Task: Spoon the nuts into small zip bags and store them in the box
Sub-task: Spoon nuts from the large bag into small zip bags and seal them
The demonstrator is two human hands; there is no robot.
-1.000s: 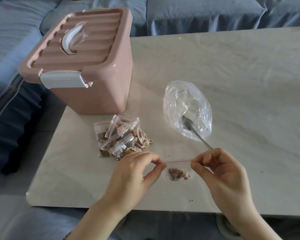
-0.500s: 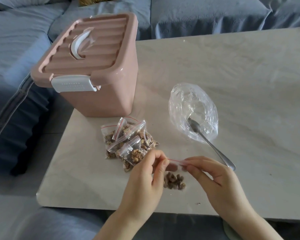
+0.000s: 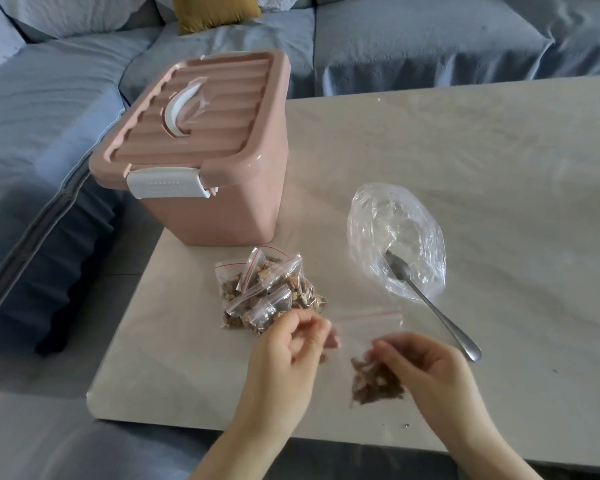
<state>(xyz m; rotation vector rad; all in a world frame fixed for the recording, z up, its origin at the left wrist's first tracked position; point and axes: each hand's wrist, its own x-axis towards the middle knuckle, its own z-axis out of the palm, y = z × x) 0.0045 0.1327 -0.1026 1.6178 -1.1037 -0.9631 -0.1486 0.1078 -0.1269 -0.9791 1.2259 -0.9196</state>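
Clear zip bag with nuts settled low, right hand pinching there, likely steadying it; left hand curled at its edge, grip unclear.

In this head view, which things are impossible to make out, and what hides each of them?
Head view, all:
- Inside of the box: hidden by its shut lid.
- Left hand: motion blur; its grip on the zip bag is unclear.
- Pile: bags overlap, so no count.
- Big bag: creases and glare hide what is left inside.
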